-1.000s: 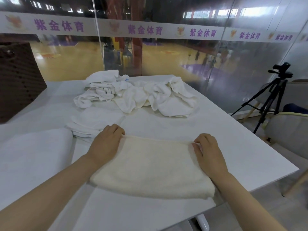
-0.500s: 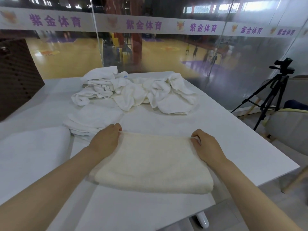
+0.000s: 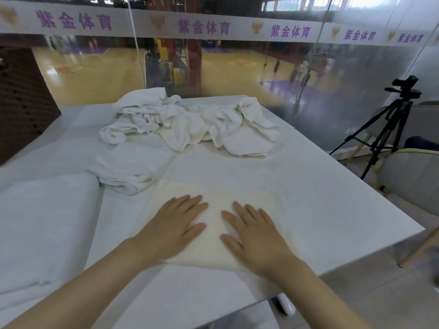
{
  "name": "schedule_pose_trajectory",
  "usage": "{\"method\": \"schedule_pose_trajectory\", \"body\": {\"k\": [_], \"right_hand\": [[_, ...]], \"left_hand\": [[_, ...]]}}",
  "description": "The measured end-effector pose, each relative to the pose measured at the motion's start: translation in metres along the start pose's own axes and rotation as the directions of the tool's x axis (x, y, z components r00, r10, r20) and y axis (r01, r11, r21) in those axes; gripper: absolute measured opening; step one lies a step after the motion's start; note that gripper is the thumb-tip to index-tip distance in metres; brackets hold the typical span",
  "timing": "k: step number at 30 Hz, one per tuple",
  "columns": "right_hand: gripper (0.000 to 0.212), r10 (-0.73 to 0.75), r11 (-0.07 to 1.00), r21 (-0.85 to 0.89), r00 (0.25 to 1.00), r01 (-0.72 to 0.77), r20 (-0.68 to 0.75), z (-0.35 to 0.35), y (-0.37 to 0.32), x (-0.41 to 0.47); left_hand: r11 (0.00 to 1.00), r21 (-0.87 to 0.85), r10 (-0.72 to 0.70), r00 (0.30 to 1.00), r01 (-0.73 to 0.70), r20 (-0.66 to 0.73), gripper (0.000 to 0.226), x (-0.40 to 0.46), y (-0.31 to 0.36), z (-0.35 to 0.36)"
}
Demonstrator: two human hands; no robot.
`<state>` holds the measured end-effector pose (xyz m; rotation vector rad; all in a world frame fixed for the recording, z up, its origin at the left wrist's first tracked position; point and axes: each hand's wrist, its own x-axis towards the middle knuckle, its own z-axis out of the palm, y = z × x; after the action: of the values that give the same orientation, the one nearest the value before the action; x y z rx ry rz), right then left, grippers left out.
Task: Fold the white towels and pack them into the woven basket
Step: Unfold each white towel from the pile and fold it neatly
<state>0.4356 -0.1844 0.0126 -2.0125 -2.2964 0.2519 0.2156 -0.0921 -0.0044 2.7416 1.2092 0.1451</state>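
Hidden or cut off: the woven basket [image 3: 22, 100] is running off the frame's left edge, so I am seeing only a dark, perforated wall; its opening is out of sight.
Hard to make out: the figures behind the glass partition [image 3: 237, 67] are blurring into the court floor.
Left hand [image 3: 174, 226]: I am pressing it flat, fingers straight and apart, on the folded towel [image 3: 215, 224].
Right hand [image 3: 255, 235]: I am laying it flat beside the left, fingers spread, gripping nothing.
Folded towel: cream, nubbly terry, rectangular, lying near the bench [image 3: 320, 210] front edge; my palms are covering its middle.
Towel pile [image 3: 190, 122]: white, crumpled, sitting at the far side.
Small stack [image 3: 129, 170]: loosely folded white cloth, lying between pile and cream towel.
Large folded towel [image 3: 40, 222]: smooth, thick, partly cropped at left.
Tripod [image 3: 389, 124]: black, standing right of the bench.
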Motion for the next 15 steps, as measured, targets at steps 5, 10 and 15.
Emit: {"method": "schedule_pose_trajectory", "body": {"k": [5, 10, 15], "right_hand": [[0.082, 0.133, 0.990, 0.048, 0.991, -0.133, -0.009, 0.003, 0.034, -0.013], [0.061, 0.173, 0.972, 0.162, 0.985, -0.172, 0.009, 0.005, 0.055, -0.028], [0.048, 0.169, 0.949, 0.294, 0.973, -0.116, -0.161, -0.013, 0.072, -0.017]], "left_hand": [[0.988, -0.013, -0.151, 0.988, 0.151, -0.015, 0.089, -0.020, -0.027, 0.000], [0.975, -0.075, -0.209, 0.978, 0.209, 0.011, 0.084, -0.029, -0.034, -0.001], [0.949, 0.196, -0.250, 0.968, 0.245, 0.002, 0.095, -0.020, -0.006, -0.016]]}}
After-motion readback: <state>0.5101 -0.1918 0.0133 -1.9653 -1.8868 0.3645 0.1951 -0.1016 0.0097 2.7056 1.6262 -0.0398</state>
